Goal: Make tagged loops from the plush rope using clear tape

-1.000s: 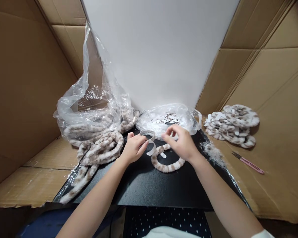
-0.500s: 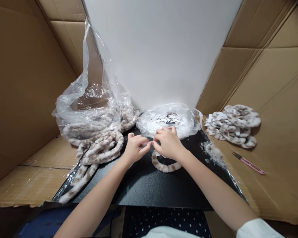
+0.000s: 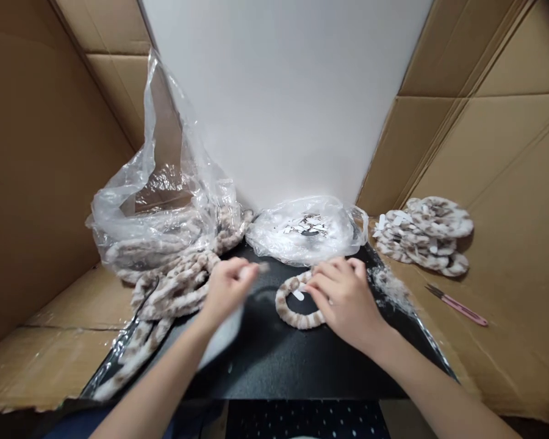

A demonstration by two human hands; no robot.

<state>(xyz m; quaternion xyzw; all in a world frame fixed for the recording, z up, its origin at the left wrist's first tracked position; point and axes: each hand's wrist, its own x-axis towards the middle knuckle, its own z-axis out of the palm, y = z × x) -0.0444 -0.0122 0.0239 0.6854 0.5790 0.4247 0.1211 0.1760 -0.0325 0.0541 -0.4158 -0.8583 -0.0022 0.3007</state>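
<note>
A ring of fluffy white and brown plush cord (image 3: pixel 297 318) lies on the black tabletop with a small white tag (image 3: pixel 298 295) at its inner edge. My right hand (image 3: pixel 348 296) is closed over the ring's far right side, its fingers hiding that part. To the left, my left hand (image 3: pixel 229 286) is held apart from the ring, thumb and fingers pinched. A small greyish bit at its fingertips is too blurred to name. Beneath the left wrist shows a pale, whitish shape (image 3: pixel 226 335), partly covered by the forearm.
A clear plastic bag (image 3: pixel 150 225) of plush cords stands left, with more cords (image 3: pixel 174 286) before it. Behind the ring sits a plastic bag (image 3: pixel 274 238) with white scraps. On the right are stacked tagged plush rings (image 3: pixel 439 219), pink-handled snips (image 3: pixel 464 311) and fluff (image 3: pixel 393 289).
My hands, close together before, have parted: the left drew back leftward, and the right shifted right onto the ring. The pale shape by the left wrist has come into sight.
</note>
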